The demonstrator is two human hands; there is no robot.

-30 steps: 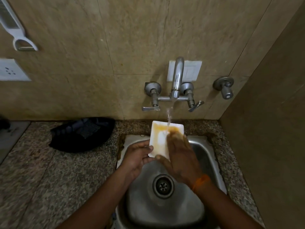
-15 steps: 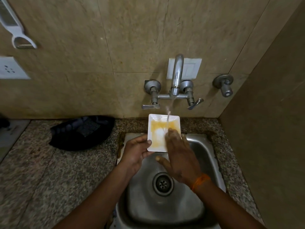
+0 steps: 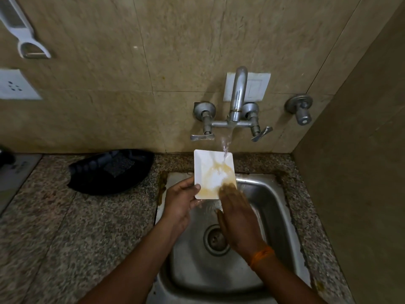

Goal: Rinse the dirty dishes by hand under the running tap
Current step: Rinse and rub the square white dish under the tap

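Head view, hidden: right hand point(image 3: 237, 216) is blurred, its flat, close-set fingers lying on the near right corner of the white square dish point(image 3: 213, 173); it partly covers the sink drain point(image 3: 215, 239)
Left hand: left hand point(image 3: 180, 199) pinches the dish's near left corner, thumb on top, other fingers hidden beneath
Dish: tilted over the sink's point(image 3: 269, 207) far edge, orange-stained, the tap's point(image 3: 237, 99) stream striking its far right corner
Around: black tray point(image 3: 109, 171) on the counter point(image 3: 54, 216) left of the sink; white peeler point(image 3: 24, 34) cut off at the wall's top left
Change: the right hand now sits nearer on the dish, baring more stain
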